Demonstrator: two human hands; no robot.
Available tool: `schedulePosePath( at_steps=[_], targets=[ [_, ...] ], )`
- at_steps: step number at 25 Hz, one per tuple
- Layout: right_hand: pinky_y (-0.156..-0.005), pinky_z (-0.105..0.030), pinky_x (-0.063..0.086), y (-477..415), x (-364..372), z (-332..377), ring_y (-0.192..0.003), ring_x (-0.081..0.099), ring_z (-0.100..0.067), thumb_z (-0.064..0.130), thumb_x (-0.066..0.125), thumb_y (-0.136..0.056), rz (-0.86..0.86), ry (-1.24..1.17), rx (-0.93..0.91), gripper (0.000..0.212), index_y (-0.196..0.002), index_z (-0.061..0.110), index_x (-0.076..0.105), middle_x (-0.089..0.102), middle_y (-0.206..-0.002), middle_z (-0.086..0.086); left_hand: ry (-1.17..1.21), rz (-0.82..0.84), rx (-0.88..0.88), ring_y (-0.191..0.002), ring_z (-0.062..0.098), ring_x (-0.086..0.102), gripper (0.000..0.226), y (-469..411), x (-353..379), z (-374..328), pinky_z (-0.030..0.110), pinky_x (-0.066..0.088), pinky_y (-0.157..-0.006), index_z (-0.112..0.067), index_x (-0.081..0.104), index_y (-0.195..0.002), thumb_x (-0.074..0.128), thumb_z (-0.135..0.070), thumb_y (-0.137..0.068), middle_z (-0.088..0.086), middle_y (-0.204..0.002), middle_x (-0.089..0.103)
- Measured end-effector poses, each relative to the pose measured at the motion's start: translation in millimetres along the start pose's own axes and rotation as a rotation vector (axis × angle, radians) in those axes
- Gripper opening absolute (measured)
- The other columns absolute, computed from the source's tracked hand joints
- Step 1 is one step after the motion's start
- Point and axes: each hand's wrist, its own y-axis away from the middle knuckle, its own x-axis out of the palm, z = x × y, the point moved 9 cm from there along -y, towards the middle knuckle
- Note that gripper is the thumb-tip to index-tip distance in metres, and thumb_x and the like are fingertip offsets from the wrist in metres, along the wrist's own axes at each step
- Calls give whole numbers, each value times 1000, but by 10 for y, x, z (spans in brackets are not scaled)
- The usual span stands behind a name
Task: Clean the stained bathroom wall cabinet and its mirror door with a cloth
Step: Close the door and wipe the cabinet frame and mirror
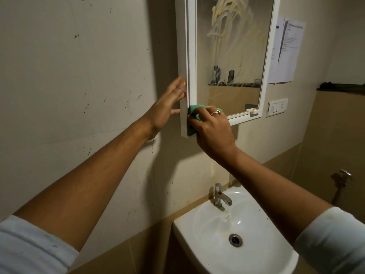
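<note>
A pale bathroom wall (79,76), speckled with small brown spots, fills the left side, with tan tiling along its lower part. Mounted on it at upper centre is the white wall cabinet (182,56), seen from below and to the left, its side panel facing the camera. Its mirror door (231,56) is smeared with yellowish streaks across the upper glass (the lower glass reflects a shelf with a few dark bottles). Below stands a white washbasin (233,244) with a chrome tap (220,195) at its back edge and a metal drain in the bowl. To the right of the cabinet, printed paper sheets (284,52) hang on the wall, and a white switch plate (276,107) sits just under them.

Both forearms reach up from rolled pale-blue sleeves. The left hand (167,107) lies open and flat against the cabinet's side panel near its lower end, fingers spread and apart, gripping nothing. The right hand (211,127), wearing a ring, is closed around a green cloth (194,112) and presses it against the lower left corner of the cabinet, where the door frame meets the side panel. The cloth shows above and to the left of the knuckles, touching the white frame.
</note>
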Motion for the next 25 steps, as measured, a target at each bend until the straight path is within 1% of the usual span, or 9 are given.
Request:
schedulePosePath(
  at_steps=[2, 5, 13, 16, 17, 19, 21, 23, 25],
  targets=[
    [-89, -53, 53, 21, 28, 89, -115, 59, -37, 18, 75, -87, 13, 56, -60, 29, -117, 15, 75, 63, -126, -13, 7, -3, 4, -150, 11, 32, 77, -10, -11, 20, 46, 35, -119, -35, 15, -161, 26, -64, -91, -9, -168, 23],
    [-90, -54, 53, 59, 86, 190, -115, 57, -38, 20, 76, -86, 48, 122, -72, 35, -120, 12, 72, 59, -127, -15, 15, -16, 13, -150, 11, 32, 76, -21, 2, 48, 45, 36, -118, -36, 16, -160, 26, -64, -91, -9, -168, 23],
    [-92, -54, 55, 343, 274, 140, -114, 61, -38, 14, 79, -85, 38, -76, 41, 24, -108, 10, 75, 63, -127, -16, -3, -27, -7, -150, 10, 32, 75, 1, 40, 137, 47, 36, -119, -37, 15, -160, 26, -65, -91, -11, -168, 22],
    [-91, -49, 55, 340, 255, 124, -112, 61, -33, 13, 78, -84, 50, -145, 0, 22, -106, 13, 77, 64, -123, -12, -5, -31, -21, -150, 10, 32, 78, 4, 50, 141, 46, 36, -119, -37, 15, -161, 28, -67, -90, -10, -168, 22],
    [-92, -47, 55, 338, 262, 107, -110, 61, -31, 13, 78, -85, 94, -166, -29, 23, -107, 15, 77, 65, -121, -9, -6, -33, -32, -150, 10, 32, 78, 4, 47, 141, 46, 36, -118, -36, 15, -161, 28, -68, -90, -10, -168, 22],
    [-93, -41, 53, 417, 393, 23, -110, 59, -26, 14, 75, -88, 278, -196, -65, 24, -112, 20, 77, 65, -120, -4, -8, -26, -56, -150, 11, 33, 76, 8, 42, 139, 45, 36, -117, -34, 16, -162, 29, -67, -94, -9, -168, 24],
    [-93, -35, 54, 554, 451, -177, -110, 59, -20, 11, 71, -92, 416, -366, 69, 27, -117, 21, 76, 65, -119, -2, -25, -23, -68, -148, 13, 36, 66, 26, 36, 142, 47, 37, -118, -32, 19, -162, 29, -60, -104, -7, -167, 28],
    [-91, -31, 57, 552, 333, -484, -108, 61, -17, 7, 69, -94, 374, -741, 389, 28, -119, 16, 74, 64, -117, -3, -102, -72, -42, -143, 13, 43, 57, 43, -22, 67, 46, 42, -115, -27, 31, -159, 36, -51, -107, -5, -160, 40],
    [-87, -31, 58, 441, 151, -690, -110, 62, -20, 5, 65, -96, 294, -1101, 637, 30, -125, 12, 69, 65, -118, -6, -191, -205, 18, -129, 12, 55, 46, 45, -131, -97, 41, 49, -109, -22, 51, -147, 50, -42, -105, -4, -144, 57]
  ],
)
